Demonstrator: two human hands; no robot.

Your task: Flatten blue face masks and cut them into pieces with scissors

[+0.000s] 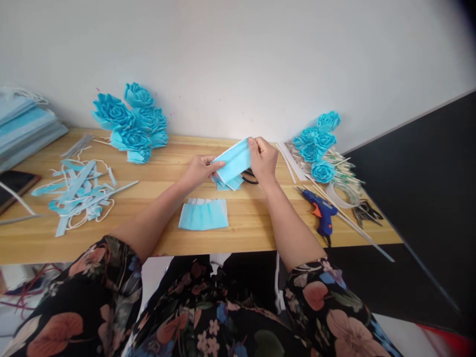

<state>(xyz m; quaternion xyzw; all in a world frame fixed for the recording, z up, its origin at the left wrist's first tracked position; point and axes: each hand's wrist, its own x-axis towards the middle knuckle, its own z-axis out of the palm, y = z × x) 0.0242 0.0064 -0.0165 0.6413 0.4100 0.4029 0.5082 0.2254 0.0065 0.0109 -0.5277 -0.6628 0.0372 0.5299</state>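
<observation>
Pale blue fabric, a folded mask sheet [235, 161], is held up above the wooden surface [260, 223] between both hands. The left hand [201, 171] pinches its lower left edge with the thumb on top, its grip closed on the sheet. The right hand [263, 158] clamps the upper right corner with fingers curled over it, its grip closed on the same sheet. The sheet spans the gap between the two grips, tilted up toward the right.

More blue pieces [226, 184] lie just under it, partly hidden by the sheet and the left hand, so their number cannot be told. A dark loop [250, 177], perhaps scissor handles, peeks out below the right hand and is mostly covered. Nearer the person, a flat pleated mask [203, 214] lies on the surface, apart from the hands.

To the left are cut strips and ear loops [80, 191] in a loose heap, a cluster of blue fabric roses [130, 124] by the wall, and a stack of masks [22, 131] cut off by the frame edge. To the right lie a blue glue gun [322, 212], a clear tape roll [342, 194] and more roses on sticks [318, 146].
</observation>
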